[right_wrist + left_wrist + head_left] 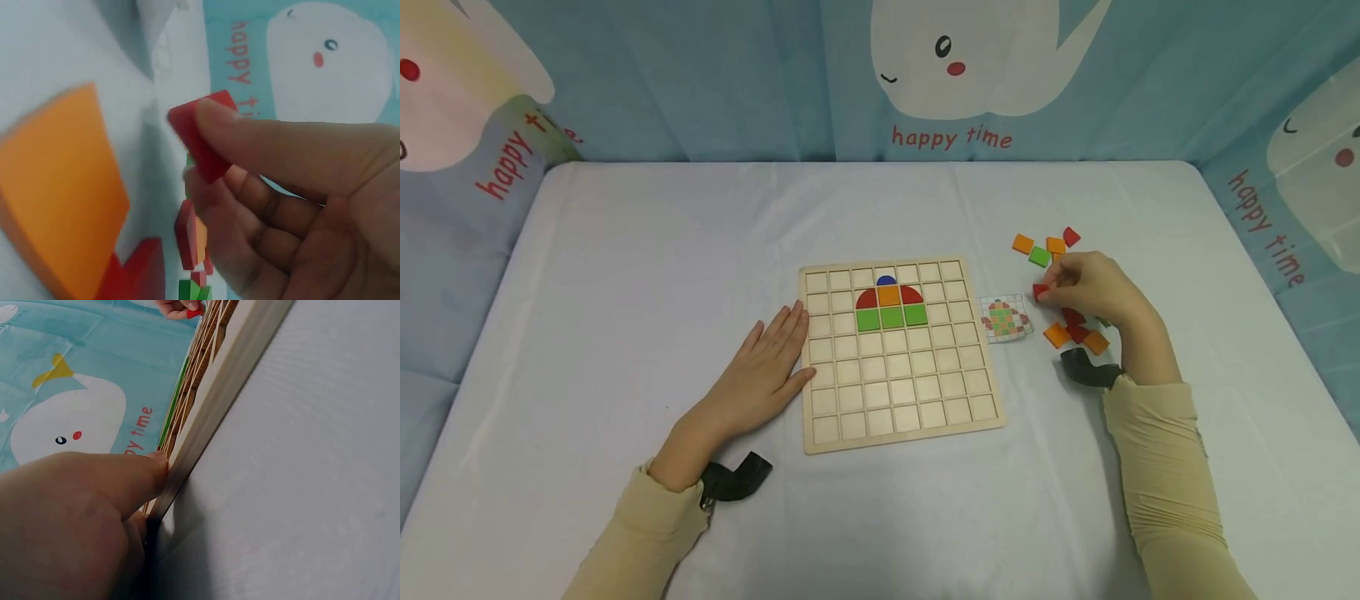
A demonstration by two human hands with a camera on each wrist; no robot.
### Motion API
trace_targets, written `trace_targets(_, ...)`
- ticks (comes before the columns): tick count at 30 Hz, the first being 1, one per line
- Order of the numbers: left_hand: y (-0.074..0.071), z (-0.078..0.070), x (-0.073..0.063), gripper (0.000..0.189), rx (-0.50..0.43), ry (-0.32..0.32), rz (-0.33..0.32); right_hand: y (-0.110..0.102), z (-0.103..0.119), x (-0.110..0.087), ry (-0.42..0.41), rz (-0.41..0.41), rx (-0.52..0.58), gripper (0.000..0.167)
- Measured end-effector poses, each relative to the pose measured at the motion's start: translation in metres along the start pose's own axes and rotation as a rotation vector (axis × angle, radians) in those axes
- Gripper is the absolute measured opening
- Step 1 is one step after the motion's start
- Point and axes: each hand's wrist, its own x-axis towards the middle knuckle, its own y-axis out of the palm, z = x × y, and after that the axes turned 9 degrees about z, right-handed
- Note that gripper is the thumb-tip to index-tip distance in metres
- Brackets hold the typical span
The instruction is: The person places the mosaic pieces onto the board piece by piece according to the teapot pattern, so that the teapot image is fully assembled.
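A wooden grid board point(872, 442) lies flat on the table. In its upper middle sit a blue half-round piece point(887, 281), an orange square point(889, 296), red quarter-round pieces point(867, 299) on both sides, and a row of green squares point(892, 317). My left hand point(760, 367) rests with straight fingers along the board's left edge, the thumb touching it. Between thumb and fingers my right hand point(1093, 285) pinches a red tile point(209, 134), held above the table right of the board. Fingers cover part of that tile's outline.
Loose orange, green and red tiles point(1040, 257) lie beyond my right hand. More lie below it, including an orange tile point(1057, 335). A pattern card point(1006, 318) with a coloured grid picture lies between board and tiles. A blue printed curtain point(737, 83) stands behind the table.
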Motion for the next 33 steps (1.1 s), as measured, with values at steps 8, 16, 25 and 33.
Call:
trace_targets(8, 0.0, 0.001, 0.001, 0.07, 0.001, -0.008, 0.007, 0.004, 0.016, -0.003, -0.023, -0.064, 0.13, 0.023)
trace_targets(16, 0.0, 0.002, 0.001, 0.069, 0.005, -0.006, 0.003, 0.022, 0.042, -0.001, -0.117, -0.076, 0.312, 0.019)
trace_targets(25, 0.001, 0.002, 0.001, 0.071, 0.009, -0.006, 0.004, 0.052, 0.064, 0.006, -0.175, 0.008, 0.342, 0.018)
trace_targets(33, -0.001, 0.0, 0.001, 0.069, 0.006, -0.009, 0.002, 0.064, 0.07, 0.012, -0.174, 0.035, 0.306, 0.017)
